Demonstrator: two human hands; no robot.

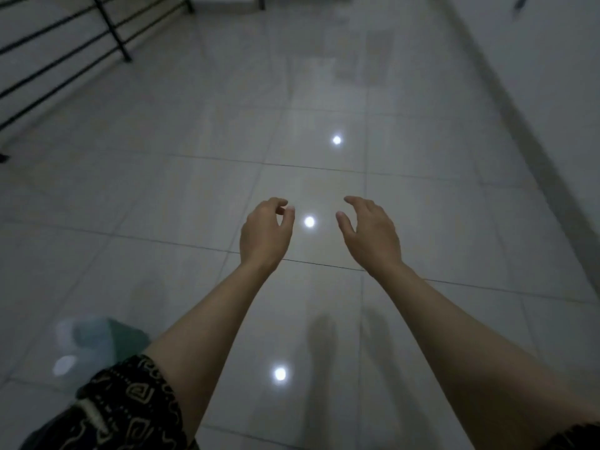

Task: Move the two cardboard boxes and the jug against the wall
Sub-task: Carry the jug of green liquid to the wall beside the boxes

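Note:
Neither cardboard box nor the jug is in view. Both my arms reach forward over a glossy tiled floor (201,131). My left hand (264,233) holds nothing, its fingers loosely curled with thumb and forefinger apart. My right hand (370,233) is a short way to its right, palm facing left, fingers spread and empty. A white wall (545,66) runs along the right side, meeting the floor at a grey skirting strip (519,118).
A black metal railing (81,50) stands at the upper left. Ceiling lights reflect as bright spots on the tiles. A patterned dark sleeve (130,404) covers my left upper arm. A faint greenish reflection (97,339) lies on the floor at lower left.

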